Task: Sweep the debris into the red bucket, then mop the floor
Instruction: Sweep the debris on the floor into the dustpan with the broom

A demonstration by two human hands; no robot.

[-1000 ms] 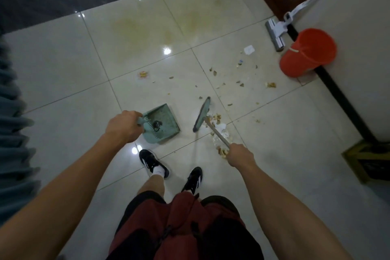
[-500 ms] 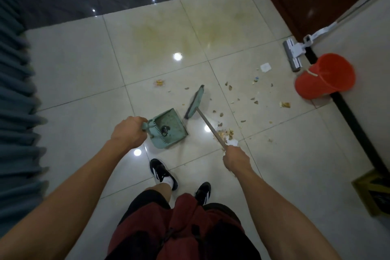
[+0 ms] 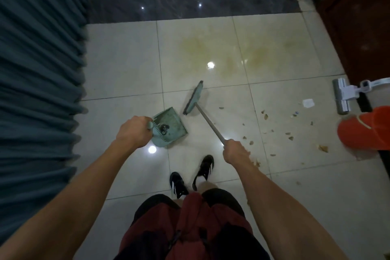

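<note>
My left hand point(image 3: 133, 132) grips the handle of a green dustpan point(image 3: 172, 125), which sits low over the tiles with a dark clump inside. My right hand point(image 3: 234, 152) grips the grey stick of a broom whose green head point(image 3: 194, 98) lies just past the dustpan's open edge. Brown debris point(image 3: 266, 116) is scattered over the tiles to the right of the broom, with more bits close to my right wrist. The red bucket point(image 3: 367, 129) lies tilted at the right edge, partly cut off by the frame.
A white mop head point(image 3: 341, 99) rests on the floor by a dark wooden door point(image 3: 358, 27). Yellowish stains point(image 3: 228, 53) mark the tiles ahead. A blue-grey curtain point(image 3: 38, 69) hangs on the left. A white paper scrap point(image 3: 308, 103) lies near the mop. My shoes point(image 3: 204, 167) stand below.
The view has swung left, so the bucket and mop sit further right. The broom head moved left and forward, away from the debris pile, and now lies just beyond the dustpan.
</note>
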